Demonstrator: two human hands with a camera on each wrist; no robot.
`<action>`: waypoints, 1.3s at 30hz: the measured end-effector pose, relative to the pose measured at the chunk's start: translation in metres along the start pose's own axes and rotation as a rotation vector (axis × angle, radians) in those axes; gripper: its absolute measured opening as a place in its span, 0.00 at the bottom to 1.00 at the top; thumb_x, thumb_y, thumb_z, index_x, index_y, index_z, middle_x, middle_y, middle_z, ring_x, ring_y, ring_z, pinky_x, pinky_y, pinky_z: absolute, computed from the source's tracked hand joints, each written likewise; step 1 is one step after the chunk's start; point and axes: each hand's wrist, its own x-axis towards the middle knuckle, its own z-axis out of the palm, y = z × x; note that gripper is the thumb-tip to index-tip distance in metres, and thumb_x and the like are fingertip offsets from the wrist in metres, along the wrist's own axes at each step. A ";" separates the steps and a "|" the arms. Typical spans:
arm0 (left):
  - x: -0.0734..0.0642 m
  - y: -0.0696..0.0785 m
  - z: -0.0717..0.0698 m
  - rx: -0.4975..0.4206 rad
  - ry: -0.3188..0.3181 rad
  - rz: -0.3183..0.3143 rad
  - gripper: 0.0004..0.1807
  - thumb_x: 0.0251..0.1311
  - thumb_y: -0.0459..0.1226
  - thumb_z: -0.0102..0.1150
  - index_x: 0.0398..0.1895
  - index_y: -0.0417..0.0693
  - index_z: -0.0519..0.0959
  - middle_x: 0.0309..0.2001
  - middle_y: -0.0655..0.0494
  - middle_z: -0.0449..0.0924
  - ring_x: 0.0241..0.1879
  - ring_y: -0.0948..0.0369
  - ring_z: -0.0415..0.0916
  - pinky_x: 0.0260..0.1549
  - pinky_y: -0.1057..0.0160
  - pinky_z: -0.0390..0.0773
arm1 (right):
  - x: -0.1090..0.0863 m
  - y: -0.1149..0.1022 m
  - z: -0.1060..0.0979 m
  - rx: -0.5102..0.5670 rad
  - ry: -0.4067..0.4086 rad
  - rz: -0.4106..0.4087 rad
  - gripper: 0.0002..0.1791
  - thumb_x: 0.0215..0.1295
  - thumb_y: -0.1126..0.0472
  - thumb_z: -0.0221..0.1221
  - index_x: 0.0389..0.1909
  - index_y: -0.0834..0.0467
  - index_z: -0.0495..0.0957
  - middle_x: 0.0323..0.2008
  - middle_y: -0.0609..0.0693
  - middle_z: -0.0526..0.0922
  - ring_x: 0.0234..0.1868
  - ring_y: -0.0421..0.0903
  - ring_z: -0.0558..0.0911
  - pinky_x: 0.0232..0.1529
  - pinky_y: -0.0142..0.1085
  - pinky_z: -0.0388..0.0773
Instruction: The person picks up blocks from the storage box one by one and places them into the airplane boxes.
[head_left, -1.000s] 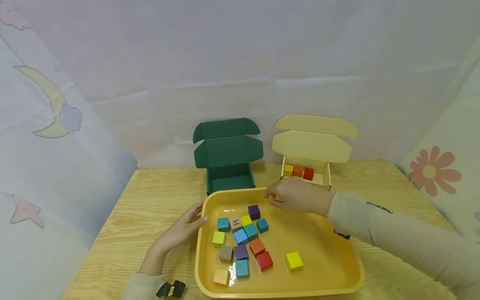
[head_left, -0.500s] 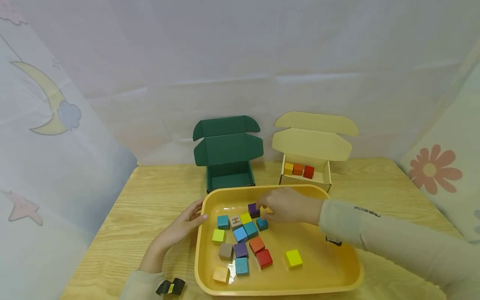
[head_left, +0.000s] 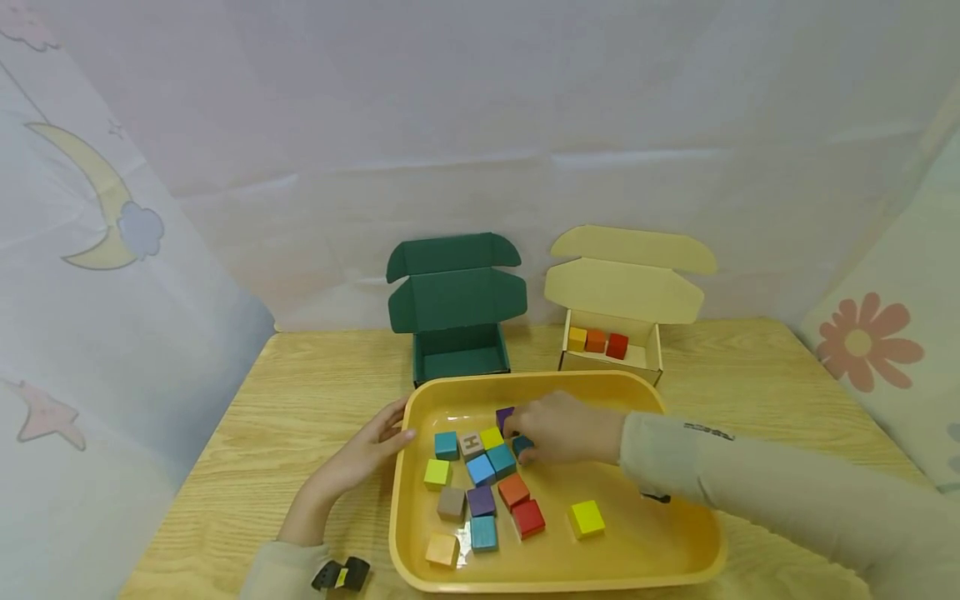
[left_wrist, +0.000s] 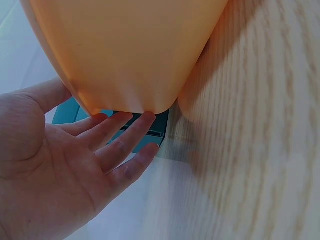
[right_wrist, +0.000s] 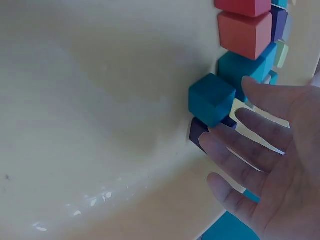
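Observation:
A yellow tray [head_left: 645, 533] with several coloured wooden cubes stands on the table. My left hand [head_left: 363, 454] holds its left side, thumb over the rim; in the left wrist view the fingertips [left_wrist: 147, 117] meet the outer wall. Inside the tray, my right hand [head_left: 570, 429] reaches in from the right. A dark teal cube [right_wrist: 211, 100] lies between its thumb and spread fingers, which are not closed around it. Touching that cube are a dark purple cube [right_wrist: 198, 134] and another teal cube [right_wrist: 237, 70]. The right hand partly hides the first two in the head view.
Behind the tray stand an open green box [head_left: 461, 362] and an open cream box [head_left: 637, 357] containing three cubes: yellow, orange and red. A lone yellow cube [head_left: 587, 518] sits right of the cube cluster. Printed cloth [head_left: 465, 100] hangs behind the table.
My right hand has moved from the tray's far rim, near the cream box, down and left to the dark teal cube. The left hand stays on the tray.

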 end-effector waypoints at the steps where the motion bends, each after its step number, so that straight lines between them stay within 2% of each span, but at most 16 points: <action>1: 0.000 0.000 0.000 0.001 0.002 -0.003 0.34 0.76 0.41 0.48 0.77 0.39 0.49 0.74 0.35 0.53 0.69 0.36 0.57 0.65 0.40 0.63 | 0.001 -0.001 0.001 -0.001 -0.003 -0.005 0.17 0.60 0.51 0.70 0.48 0.52 0.84 0.43 0.45 0.86 0.41 0.43 0.84 0.46 0.38 0.81; 6: 0.000 0.001 0.000 0.002 0.002 -0.004 0.35 0.76 0.41 0.48 0.77 0.38 0.49 0.74 0.34 0.52 0.70 0.35 0.56 0.65 0.39 0.62 | 0.003 -0.002 0.005 -0.037 -0.013 -0.015 0.16 0.60 0.53 0.70 0.49 0.52 0.84 0.42 0.45 0.86 0.40 0.42 0.83 0.44 0.36 0.81; 13: 0.000 0.000 0.000 -0.001 -0.009 0.001 0.35 0.76 0.42 0.48 0.77 0.38 0.48 0.74 0.34 0.52 0.70 0.35 0.56 0.65 0.40 0.63 | 0.003 -0.001 0.010 -0.135 0.014 -0.055 0.15 0.59 0.56 0.71 0.47 0.52 0.84 0.39 0.45 0.86 0.37 0.43 0.83 0.40 0.35 0.81; 19: 0.000 -0.001 0.000 -0.001 -0.006 0.002 0.35 0.76 0.42 0.49 0.77 0.38 0.48 0.74 0.34 0.53 0.69 0.36 0.57 0.64 0.40 0.63 | 0.002 -0.001 0.011 -0.192 0.013 -0.078 0.16 0.58 0.55 0.72 0.47 0.53 0.85 0.41 0.45 0.87 0.39 0.44 0.84 0.42 0.36 0.81; 31: 0.000 -0.001 0.000 0.000 0.007 -0.015 0.35 0.75 0.42 0.49 0.78 0.40 0.49 0.75 0.36 0.53 0.70 0.36 0.56 0.65 0.40 0.63 | 0.005 0.000 0.013 -0.218 0.006 -0.070 0.15 0.60 0.55 0.70 0.48 0.52 0.84 0.41 0.46 0.87 0.39 0.44 0.84 0.42 0.36 0.81; 39: -0.001 0.000 -0.001 0.006 -0.003 -0.005 0.35 0.76 0.41 0.48 0.78 0.38 0.48 0.74 0.34 0.52 0.69 0.36 0.58 0.64 0.40 0.64 | -0.001 0.002 0.013 -0.203 0.002 -0.055 0.15 0.61 0.54 0.70 0.48 0.51 0.84 0.41 0.45 0.87 0.40 0.44 0.83 0.44 0.37 0.80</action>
